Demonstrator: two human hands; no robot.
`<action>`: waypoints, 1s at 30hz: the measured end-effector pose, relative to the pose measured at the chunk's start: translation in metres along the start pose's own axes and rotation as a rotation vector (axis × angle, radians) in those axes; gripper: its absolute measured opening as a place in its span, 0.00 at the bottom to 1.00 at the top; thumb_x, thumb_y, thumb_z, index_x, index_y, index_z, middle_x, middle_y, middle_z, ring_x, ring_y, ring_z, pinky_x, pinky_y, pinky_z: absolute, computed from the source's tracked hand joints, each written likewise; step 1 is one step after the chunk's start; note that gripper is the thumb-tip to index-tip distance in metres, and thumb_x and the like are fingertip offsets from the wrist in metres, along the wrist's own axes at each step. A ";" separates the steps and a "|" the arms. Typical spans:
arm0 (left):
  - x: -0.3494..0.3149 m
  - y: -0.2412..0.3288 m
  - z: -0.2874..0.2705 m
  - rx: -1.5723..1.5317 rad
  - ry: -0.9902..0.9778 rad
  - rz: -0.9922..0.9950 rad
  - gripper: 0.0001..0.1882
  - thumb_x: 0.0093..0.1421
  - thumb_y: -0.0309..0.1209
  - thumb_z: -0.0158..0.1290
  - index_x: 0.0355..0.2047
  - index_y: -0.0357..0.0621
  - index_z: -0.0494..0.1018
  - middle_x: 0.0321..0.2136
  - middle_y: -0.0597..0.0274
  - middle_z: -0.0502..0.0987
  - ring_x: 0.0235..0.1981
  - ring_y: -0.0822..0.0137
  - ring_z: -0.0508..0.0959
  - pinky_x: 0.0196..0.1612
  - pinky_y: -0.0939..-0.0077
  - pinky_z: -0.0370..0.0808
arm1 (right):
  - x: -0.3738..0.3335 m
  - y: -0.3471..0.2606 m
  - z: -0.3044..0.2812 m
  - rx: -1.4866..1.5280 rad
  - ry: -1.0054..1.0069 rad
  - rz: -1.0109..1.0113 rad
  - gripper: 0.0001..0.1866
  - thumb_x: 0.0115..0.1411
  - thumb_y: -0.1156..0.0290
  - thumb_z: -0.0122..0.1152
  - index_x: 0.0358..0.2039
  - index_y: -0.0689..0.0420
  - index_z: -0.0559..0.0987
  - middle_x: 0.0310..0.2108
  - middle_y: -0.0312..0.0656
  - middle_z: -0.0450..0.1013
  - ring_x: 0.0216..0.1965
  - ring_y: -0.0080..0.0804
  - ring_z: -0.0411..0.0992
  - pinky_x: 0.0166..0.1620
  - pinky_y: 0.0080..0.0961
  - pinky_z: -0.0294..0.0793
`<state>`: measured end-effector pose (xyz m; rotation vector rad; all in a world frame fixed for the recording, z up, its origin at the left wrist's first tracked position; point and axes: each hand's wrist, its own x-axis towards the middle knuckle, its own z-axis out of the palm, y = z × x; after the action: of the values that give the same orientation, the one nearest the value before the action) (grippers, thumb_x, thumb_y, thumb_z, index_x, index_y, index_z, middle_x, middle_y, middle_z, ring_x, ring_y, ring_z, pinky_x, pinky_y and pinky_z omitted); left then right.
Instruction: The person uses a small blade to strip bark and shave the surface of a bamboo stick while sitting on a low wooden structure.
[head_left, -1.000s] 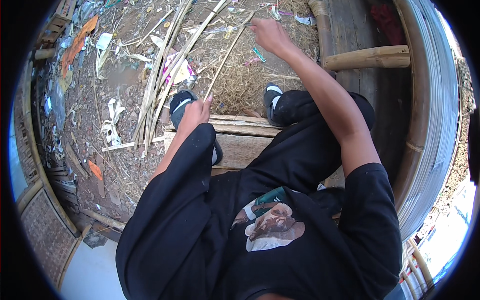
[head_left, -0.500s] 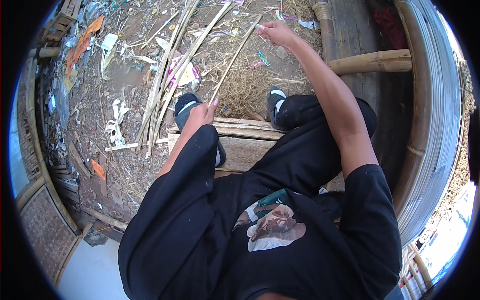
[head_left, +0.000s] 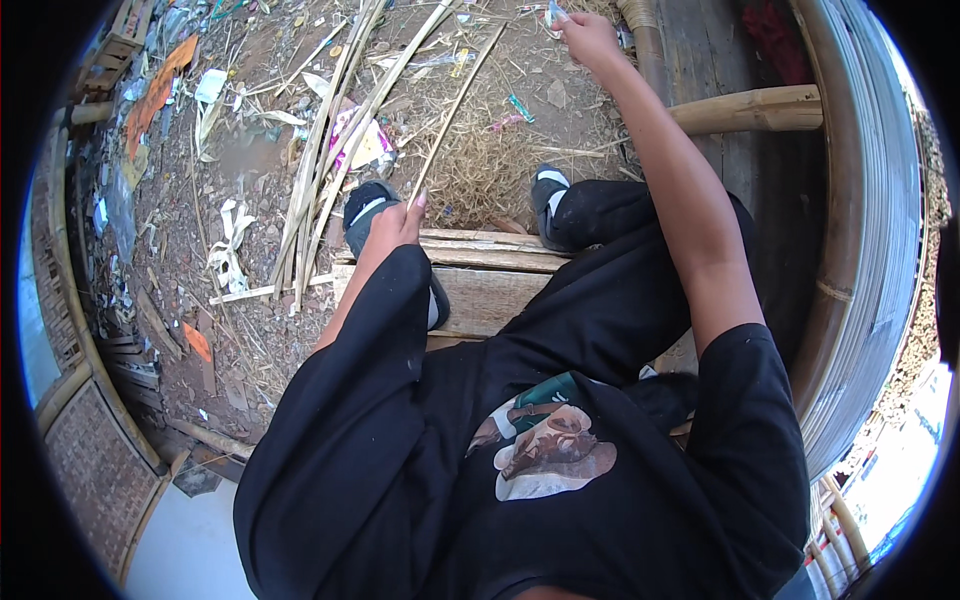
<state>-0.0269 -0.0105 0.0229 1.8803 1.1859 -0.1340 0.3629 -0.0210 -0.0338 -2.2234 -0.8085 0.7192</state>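
Note:
My left hand (head_left: 394, 226) is closed near my left foot, gripping the near end of a thin bamboo strip (head_left: 455, 108). The strip slants up and away to the right, its far end free in the air. Far ahead on the right, my right hand (head_left: 590, 42) is stretched out with its fingers pinched. A small, pale bluish thing (head_left: 556, 12) pokes out of that pinch; its kind is not clear. Right hand and strip tip are apart. A bunch of long, pale split bamboo strips (head_left: 318, 170) lies on the ground left of my left foot.
A wooden plank step (head_left: 495, 298) lies between my legs. Dry shavings (head_left: 485, 165) are heaped just beyond it. Scraps and plastic litter cover the ground. On the right, a bamboo crossbar (head_left: 750, 110) joins a curved bamboo frame (head_left: 838, 220). A woven panel (head_left: 100, 465) stands at left.
My right hand has moved farther out and to the right, off the strip's far end. The left hand stays on the strip and has shifted only slightly.

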 end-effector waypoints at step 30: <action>-0.025 -0.003 -0.019 -0.071 -0.045 -0.043 0.28 0.67 0.48 0.39 0.28 0.30 0.70 0.16 0.45 0.67 0.21 0.53 0.66 0.30 0.61 0.64 | 0.019 -0.006 -0.026 0.145 0.507 0.297 0.23 0.52 0.69 0.58 0.50 0.55 0.74 0.44 0.56 0.73 0.47 0.41 0.72 0.50 0.39 0.67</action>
<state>-0.0486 -0.0133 0.0452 1.7821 1.1854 -0.1549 0.3909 -0.0141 -0.0175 -2.2684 -0.1737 0.3022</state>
